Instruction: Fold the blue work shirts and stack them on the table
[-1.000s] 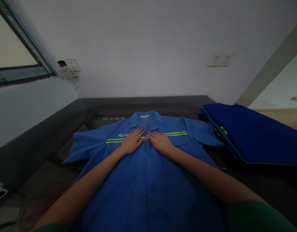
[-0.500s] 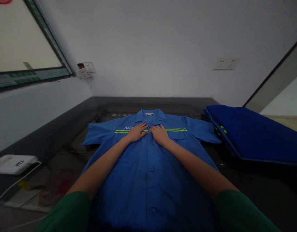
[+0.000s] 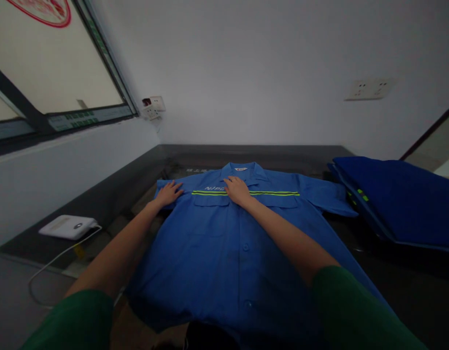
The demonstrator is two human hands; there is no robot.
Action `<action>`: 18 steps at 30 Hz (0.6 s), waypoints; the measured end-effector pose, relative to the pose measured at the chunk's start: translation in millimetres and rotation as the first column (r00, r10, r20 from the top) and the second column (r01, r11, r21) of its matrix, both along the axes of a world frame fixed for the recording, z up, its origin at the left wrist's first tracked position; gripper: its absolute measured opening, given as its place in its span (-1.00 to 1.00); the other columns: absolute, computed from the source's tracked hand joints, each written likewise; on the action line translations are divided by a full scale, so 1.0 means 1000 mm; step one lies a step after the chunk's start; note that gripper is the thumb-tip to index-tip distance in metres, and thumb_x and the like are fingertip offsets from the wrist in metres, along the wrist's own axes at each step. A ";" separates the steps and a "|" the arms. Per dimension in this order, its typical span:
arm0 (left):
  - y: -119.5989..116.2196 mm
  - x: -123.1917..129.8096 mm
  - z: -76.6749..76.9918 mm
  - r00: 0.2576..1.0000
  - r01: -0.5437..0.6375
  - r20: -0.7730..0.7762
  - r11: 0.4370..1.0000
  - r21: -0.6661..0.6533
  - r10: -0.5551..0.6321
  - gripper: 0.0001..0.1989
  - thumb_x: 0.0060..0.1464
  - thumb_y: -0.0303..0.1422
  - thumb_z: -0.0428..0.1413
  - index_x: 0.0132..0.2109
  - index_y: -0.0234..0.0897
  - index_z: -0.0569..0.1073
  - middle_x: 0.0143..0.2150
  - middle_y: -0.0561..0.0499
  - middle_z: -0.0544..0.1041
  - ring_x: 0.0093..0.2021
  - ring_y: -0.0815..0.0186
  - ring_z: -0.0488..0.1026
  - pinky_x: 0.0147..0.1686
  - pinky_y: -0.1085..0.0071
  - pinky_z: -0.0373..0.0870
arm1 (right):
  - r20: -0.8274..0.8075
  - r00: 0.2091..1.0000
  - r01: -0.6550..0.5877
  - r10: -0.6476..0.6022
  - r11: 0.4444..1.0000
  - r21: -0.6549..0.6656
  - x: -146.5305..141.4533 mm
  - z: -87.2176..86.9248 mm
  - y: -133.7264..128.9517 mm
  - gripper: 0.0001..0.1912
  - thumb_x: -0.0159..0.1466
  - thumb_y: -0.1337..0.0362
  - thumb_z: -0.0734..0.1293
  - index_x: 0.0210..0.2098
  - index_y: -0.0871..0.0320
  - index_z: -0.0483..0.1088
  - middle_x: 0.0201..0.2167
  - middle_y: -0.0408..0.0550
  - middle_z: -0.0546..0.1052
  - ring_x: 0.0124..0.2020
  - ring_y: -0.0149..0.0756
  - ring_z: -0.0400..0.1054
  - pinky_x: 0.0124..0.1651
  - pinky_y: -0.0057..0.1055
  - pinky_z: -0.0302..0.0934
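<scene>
Blue work shirt point(image 3: 209, 253), spread front up on the dark worktop point(image 3: 131, 182), collar point(image 3: 262, 173) toward the wall point(image 3: 253, 73), and from where I stand both hands are lying on it. The left hand point(image 3: 169, 193) rests over the sleeve on its own side, fingers parted and fairly straight; I see no pinch of cloth in them. The right hand point(image 3: 237, 190) lies at the front opening just below the collar, fingers close together and slightly bent. It seems to press rather than grip, though I can't see under the palm.

What would worry me is the two hands pulling against each other: if the left one drags the sleeve outward while the right lets up, the chest stripes point(image 3: 278, 193) could slew and the front ruck up. The far sleeve end point(image 3: 341, 201) comes right up to the folded dark-blue pile point(image 3: 410, 194); I can't tell if any of it is caught beneath, but a tug there could snag it or shift the pile. Beyond the left forearm sits a white device point(image 3: 68, 226) with a cable point(image 3: 45, 268), and a wide elbow swing might hook that cable.
</scene>
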State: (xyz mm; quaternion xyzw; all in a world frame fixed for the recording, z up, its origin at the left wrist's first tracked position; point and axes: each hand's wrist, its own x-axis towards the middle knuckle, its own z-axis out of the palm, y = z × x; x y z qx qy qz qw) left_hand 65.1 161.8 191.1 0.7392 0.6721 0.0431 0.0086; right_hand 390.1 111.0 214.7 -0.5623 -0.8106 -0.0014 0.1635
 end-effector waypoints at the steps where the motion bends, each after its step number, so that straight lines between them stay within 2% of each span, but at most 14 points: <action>1: -0.002 -0.005 -0.004 0.999 -0.013 -0.031 0.999 -0.029 0.012 -0.44 0.25 -0.13 -0.13 0.33 -0.21 0.18 0.39 -0.23 0.08 0.37 -0.02 0.01 0.23 0.00 0.04 | -0.004 1.000 0.013 -0.013 1.000 -0.025 -0.008 -0.001 0.008 -0.54 0.37 0.24 0.16 0.24 0.17 0.23 0.27 0.14 0.24 0.27 -0.07 0.08 0.23 -0.05 0.06; 5: -0.008 -0.018 -0.015 0.998 -0.049 -0.045 0.999 -0.004 0.048 -0.41 0.27 -0.05 -0.22 0.37 -0.11 0.07 0.43 -0.19 -0.04 0.41 -0.01 -0.14 0.24 -0.08 -0.04 | 0.010 0.997 0.079 -0.078 0.986 -0.146 -0.028 -0.012 0.037 -0.48 0.38 0.06 0.13 0.29 0.03 0.16 0.35 0.08 0.10 0.35 0.05 -0.09 0.24 0.20 -0.08; 9: -0.006 -0.034 -0.017 0.981 -0.196 0.016 0.980 0.044 0.195 -0.34 0.24 0.01 -0.24 0.40 -0.12 -0.01 0.45 -0.20 -0.15 0.42 -0.08 -0.23 0.24 -0.14 -0.05 | 0.025 0.995 0.097 -0.094 0.973 -0.210 -0.032 -0.025 0.055 -0.46 0.39 -0.01 0.05 0.32 -0.04 0.09 0.38 0.05 0.03 0.37 0.06 -0.17 0.24 0.31 -0.22; 11: -0.001 -0.039 -0.017 0.965 -0.263 0.033 0.964 0.030 0.262 -0.34 0.26 -0.01 -0.27 0.41 -0.18 -0.05 0.44 -0.24 -0.13 0.41 -0.10 -0.21 0.23 -0.17 -0.06 | 0.019 0.995 0.104 -0.102 0.973 -0.204 -0.032 -0.030 0.060 -0.44 0.40 -0.01 0.03 0.33 -0.04 0.06 0.39 0.05 0.01 0.38 0.05 -0.18 0.25 0.30 -0.25; 14: 0.008 -0.041 -0.014 0.957 -0.286 0.045 0.958 0.009 0.286 -0.37 0.28 -0.11 -0.31 0.41 -0.27 -0.07 0.42 -0.30 -0.05 0.40 -0.08 -0.13 0.25 -0.15 -0.08 | 0.008 0.992 0.125 -0.126 0.975 -0.183 -0.033 -0.033 0.065 -0.44 0.40 0.01 0.02 0.34 -0.02 0.06 0.39 0.05 0.00 0.38 0.06 -0.19 0.27 0.27 -0.27; 16: 0.013 -0.040 -0.011 0.950 -0.306 0.073 0.951 0.047 0.302 -0.37 0.28 -0.19 -0.29 0.41 -0.37 -0.09 0.39 -0.35 0.02 0.38 -0.07 -0.04 0.25 -0.08 -0.03 | 0.005 0.991 0.132 -0.133 0.976 -0.175 -0.034 -0.033 0.069 -0.44 0.40 0.02 0.02 0.34 -0.01 0.06 0.39 0.05 0.01 0.38 0.07 -0.18 0.27 0.27 -0.27; 18: 0.016 -0.039 -0.006 0.921 -0.387 0.102 0.915 0.112 0.377 -0.35 0.24 -0.21 -0.18 0.37 -0.50 -0.02 0.33 -0.45 0.13 0.33 -0.11 0.09 0.20 -0.04 0.09 | 0.004 0.991 0.134 -0.135 0.976 -0.175 -0.034 -0.033 0.074 -0.45 0.40 0.03 0.03 0.34 0.00 0.07 0.38 0.05 0.02 0.37 0.07 -0.17 0.26 0.26 -0.25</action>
